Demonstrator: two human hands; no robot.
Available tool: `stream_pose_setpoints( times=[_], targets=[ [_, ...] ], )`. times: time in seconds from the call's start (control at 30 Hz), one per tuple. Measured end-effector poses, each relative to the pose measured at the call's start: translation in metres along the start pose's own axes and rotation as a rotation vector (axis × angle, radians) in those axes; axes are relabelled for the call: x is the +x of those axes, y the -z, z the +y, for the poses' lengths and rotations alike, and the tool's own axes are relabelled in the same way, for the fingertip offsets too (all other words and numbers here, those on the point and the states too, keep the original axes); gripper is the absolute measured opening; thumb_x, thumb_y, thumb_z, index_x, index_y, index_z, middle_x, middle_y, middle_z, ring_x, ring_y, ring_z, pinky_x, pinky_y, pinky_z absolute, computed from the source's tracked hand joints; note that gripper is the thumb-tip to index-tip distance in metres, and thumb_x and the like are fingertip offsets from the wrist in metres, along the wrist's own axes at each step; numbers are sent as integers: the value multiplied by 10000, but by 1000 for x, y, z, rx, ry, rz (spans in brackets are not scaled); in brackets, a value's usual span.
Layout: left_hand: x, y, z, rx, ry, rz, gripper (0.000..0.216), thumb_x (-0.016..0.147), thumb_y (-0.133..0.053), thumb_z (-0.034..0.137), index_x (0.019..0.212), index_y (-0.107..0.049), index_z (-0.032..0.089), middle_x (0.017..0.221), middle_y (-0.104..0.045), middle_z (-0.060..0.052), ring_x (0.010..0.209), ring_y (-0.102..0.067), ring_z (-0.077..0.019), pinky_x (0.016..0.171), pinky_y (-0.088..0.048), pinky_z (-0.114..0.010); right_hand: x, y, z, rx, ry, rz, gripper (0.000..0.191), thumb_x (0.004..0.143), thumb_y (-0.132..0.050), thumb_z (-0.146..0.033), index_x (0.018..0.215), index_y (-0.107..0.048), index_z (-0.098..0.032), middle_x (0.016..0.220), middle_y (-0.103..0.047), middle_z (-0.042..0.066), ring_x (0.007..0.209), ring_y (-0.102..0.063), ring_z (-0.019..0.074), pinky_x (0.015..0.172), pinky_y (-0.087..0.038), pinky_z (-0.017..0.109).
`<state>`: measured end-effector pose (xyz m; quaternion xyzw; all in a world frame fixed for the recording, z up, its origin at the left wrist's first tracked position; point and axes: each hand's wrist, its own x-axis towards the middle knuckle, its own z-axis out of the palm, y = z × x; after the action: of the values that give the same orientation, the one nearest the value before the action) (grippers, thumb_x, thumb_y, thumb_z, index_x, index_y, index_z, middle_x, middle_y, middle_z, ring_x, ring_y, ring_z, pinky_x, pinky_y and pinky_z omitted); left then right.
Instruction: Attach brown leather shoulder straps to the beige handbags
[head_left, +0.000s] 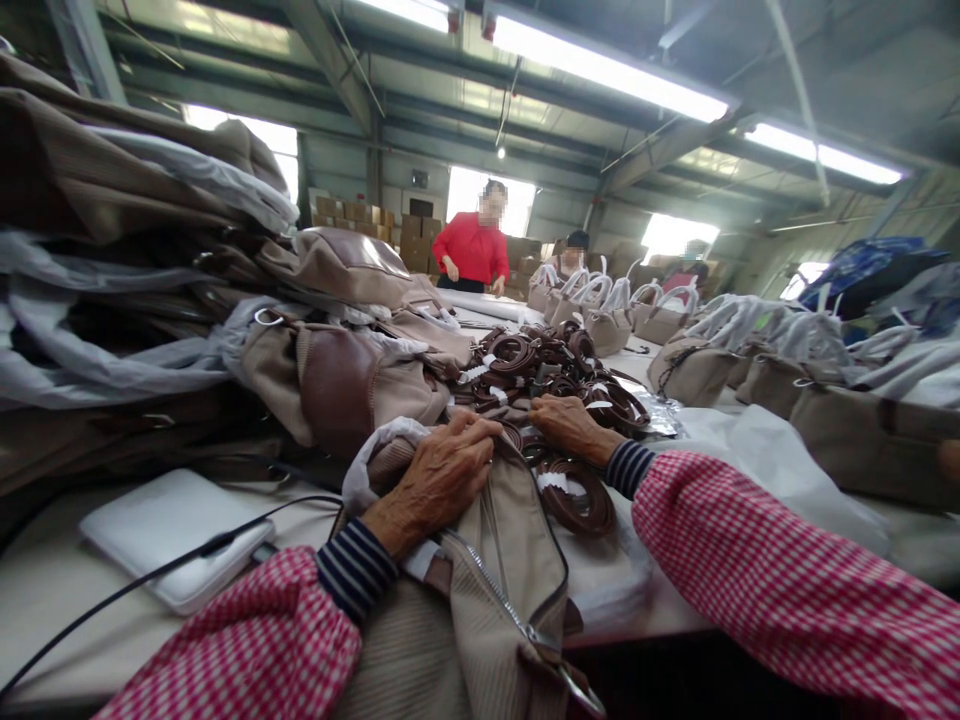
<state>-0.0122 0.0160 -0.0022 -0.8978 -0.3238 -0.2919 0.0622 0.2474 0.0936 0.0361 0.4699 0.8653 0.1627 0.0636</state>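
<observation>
A beige ribbed bag (pixel 401 640) with an open zipper hangs over the near table edge, its white-wrapped handle beside my left wrist. My left hand (pixel 442 475) is closed over the bag's upper edge, fingers bent across the fabric. Just beyond the bag, my right hand (pixel 571 425) has its fingers curled down among brown coiled straps (pixel 517 355); its fingertips are partly hidden, so what they grip cannot be made out. Another rolled strap (pixel 576 500) with white paper around it lies below my right wrist.
Stacked beige bags (pixel 337 385) rise on the left above a white device (pixel 176 530) with a black cable. Rows of bags (pixel 847 430) with wrapped handles stand at right, near clear plastic (pixel 765 460). A person in red (pixel 474 250) stands across the table; others are behind.
</observation>
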Motion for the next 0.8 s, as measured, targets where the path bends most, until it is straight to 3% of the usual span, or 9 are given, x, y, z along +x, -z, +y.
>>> stream_pose_setpoints(
  times=[0.3, 0.63, 0.8],
  targets=[
    [0, 0, 0, 24, 1, -7, 64, 977, -610, 139, 966, -650, 188, 1425, -632, -31, 1271, -507, -267, 1065, -521, -429, -9, 9, 1, 36, -112, 43, 241, 959, -522, -82, 1027, -746, -139, 1071, -723, 145, 959, -667, 240, 702, -382, 293],
    [0, -1, 0, 18, 18, -1, 75, 992, -598, 149, 964, -659, 181, 1446, -626, -25, 1285, -496, -259, 1074, -523, -434, -22, 10, 18, 301, -78, 87, 258, 921, -586, -123, 1053, -794, -200, 1084, -775, 44, 1030, -665, 199, 889, -442, 268],
    [0, 0, 1, 6, 24, -9, 79, 996, -592, 149, 974, -663, 177, 1443, -633, -20, 1270, -507, -261, 1083, -521, -440, -21, 2, 12, 342, -66, 88, 270, 902, -602, -106, 1030, -815, -211, 1073, -770, 50, 1024, -614, 226, 862, -422, 288]
  ],
)
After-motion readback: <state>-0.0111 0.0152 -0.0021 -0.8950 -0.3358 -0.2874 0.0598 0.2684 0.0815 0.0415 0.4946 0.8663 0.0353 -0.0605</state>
